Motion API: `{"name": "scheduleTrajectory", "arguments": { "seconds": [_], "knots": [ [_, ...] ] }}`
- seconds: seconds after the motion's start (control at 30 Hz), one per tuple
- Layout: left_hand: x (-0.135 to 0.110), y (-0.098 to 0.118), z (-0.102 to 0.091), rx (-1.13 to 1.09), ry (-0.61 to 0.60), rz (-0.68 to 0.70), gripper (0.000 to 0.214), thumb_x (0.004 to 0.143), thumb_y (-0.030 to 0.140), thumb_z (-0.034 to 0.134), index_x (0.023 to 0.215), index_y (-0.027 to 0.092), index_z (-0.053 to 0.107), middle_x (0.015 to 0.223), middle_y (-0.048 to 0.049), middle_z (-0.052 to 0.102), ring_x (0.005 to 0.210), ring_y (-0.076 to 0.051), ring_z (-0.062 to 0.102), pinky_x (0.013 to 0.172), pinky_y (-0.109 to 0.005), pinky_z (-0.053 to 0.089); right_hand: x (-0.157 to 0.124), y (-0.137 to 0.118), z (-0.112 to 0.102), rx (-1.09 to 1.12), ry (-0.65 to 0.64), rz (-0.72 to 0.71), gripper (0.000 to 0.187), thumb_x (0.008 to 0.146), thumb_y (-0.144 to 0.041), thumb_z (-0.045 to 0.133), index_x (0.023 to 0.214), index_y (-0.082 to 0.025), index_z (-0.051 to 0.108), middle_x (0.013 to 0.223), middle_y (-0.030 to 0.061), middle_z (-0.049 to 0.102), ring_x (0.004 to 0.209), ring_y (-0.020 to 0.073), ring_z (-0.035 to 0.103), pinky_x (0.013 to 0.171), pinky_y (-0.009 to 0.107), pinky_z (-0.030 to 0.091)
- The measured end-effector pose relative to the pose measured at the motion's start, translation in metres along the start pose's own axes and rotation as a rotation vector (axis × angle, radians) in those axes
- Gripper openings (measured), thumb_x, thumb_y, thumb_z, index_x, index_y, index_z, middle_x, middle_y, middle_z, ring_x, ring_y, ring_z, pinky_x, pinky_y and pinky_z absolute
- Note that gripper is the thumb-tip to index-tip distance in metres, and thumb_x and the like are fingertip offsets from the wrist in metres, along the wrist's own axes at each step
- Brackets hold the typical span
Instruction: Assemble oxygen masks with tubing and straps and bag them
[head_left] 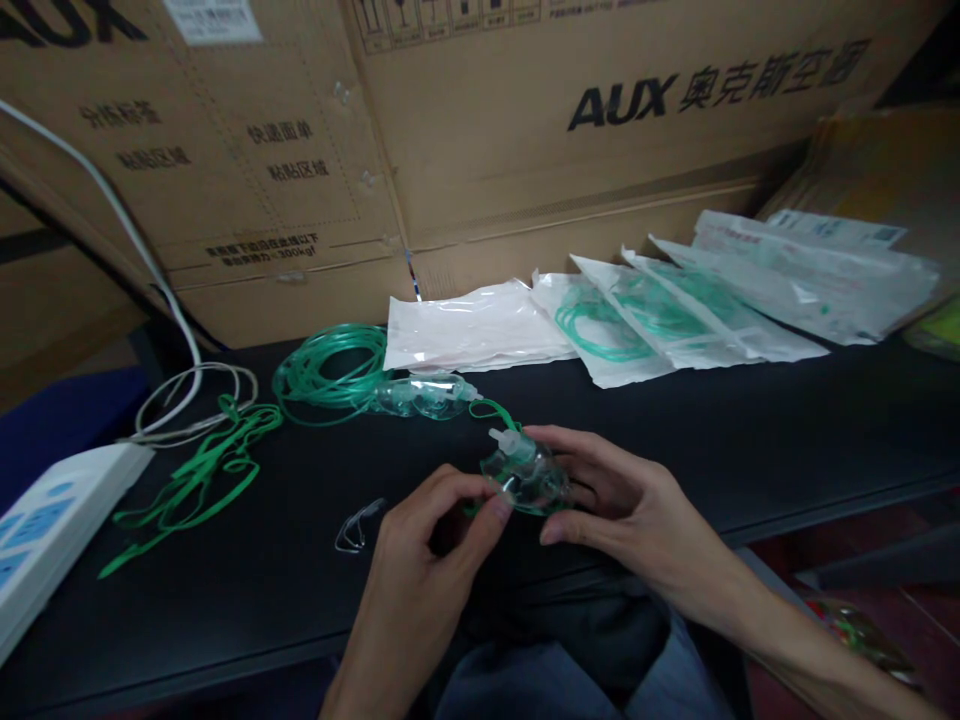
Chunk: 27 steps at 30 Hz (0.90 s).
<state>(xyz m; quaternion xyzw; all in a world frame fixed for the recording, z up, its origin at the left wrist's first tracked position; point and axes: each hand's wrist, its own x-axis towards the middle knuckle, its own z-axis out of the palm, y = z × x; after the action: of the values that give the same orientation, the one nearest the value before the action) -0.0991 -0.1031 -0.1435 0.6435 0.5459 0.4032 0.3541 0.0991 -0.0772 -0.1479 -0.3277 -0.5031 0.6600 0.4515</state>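
A transparent oxygen mask (529, 475) with a whitish connector is held between my hands over the front of the black table. My right hand (622, 495) wraps the mask from the right, fingers behind it and thumb in front. At the mask's left edge, my left hand (450, 525) is closed in a pinch of thumb and forefinger. A green elastic strap (495, 410) loops up behind the mask, and a bit of green shows by my left fingers. Thin metal nose clips (360, 525) lie left of my left hand.
Loose green straps (217, 460) and a power strip (67, 520) with a white cable are on the left. Coiled green tubing (334, 365), more masks (427, 395), white pouches (480, 330) and bagged tubing (660, 310) line the back, before cardboard boxes (480, 130).
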Motion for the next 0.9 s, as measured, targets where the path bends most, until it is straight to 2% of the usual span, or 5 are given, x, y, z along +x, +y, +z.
{"name": "scheduleTrajectory", "arguments": {
  "seconds": [0.1, 0.27, 0.63, 0.9],
  "knots": [
    [-0.001, -0.002, 0.001, 0.012, 0.0, 0.006, 0.015, 0.094, 0.031, 0.062, 0.089, 0.023, 0.074, 0.079, 0.0014, 0.063, 0.071, -0.013, 0.057, 0.061, -0.022, 0.039, -0.001, -0.002, 0.0, -0.013, -0.014, 0.01, 0.055, 0.075, -0.016, 0.086, 0.125, -0.032, 0.07, 0.114, 0.0006, 0.077, 0.104, 0.0175, 0.075, 0.088, 0.025, 0.061],
    [-0.002, -0.006, 0.0, 0.003, 0.009, 0.011, 0.015, 0.095, 0.033, 0.062, 0.092, 0.023, 0.074, 0.081, 0.0009, 0.064, 0.073, -0.013, 0.057, 0.062, -0.022, 0.039, -0.002, -0.008, -0.001, -0.127, -0.044, -0.039, 0.038, 0.091, -0.021, 0.072, 0.127, -0.031, 0.069, 0.121, 0.002, 0.076, 0.112, 0.0165, 0.072, 0.097, 0.027, 0.057],
    [-0.002, 0.0, 0.002, 0.025, -0.018, 0.067, 0.012, 0.093, 0.029, 0.066, 0.087, 0.024, 0.076, 0.077, 0.0016, 0.065, 0.067, -0.012, 0.056, 0.058, -0.021, 0.039, -0.002, 0.001, -0.003, -0.196, 0.107, -0.081, 0.037, 0.085, -0.022, 0.079, 0.12, -0.03, 0.069, 0.126, 0.0012, 0.072, 0.106, 0.0156, 0.072, 0.093, 0.025, 0.059],
    [-0.003, 0.001, 0.002, 0.024, -0.019, 0.069, 0.014, 0.093, 0.029, 0.066, 0.085, 0.023, 0.075, 0.074, 0.0029, 0.062, 0.063, -0.01, 0.054, 0.057, -0.02, 0.039, -0.003, 0.006, 0.004, -0.249, 0.188, -0.138, 0.037, 0.084, -0.02, 0.078, 0.117, -0.032, 0.067, 0.109, -0.0022, 0.076, 0.102, 0.0133, 0.073, 0.084, 0.018, 0.06]
  ]
}}
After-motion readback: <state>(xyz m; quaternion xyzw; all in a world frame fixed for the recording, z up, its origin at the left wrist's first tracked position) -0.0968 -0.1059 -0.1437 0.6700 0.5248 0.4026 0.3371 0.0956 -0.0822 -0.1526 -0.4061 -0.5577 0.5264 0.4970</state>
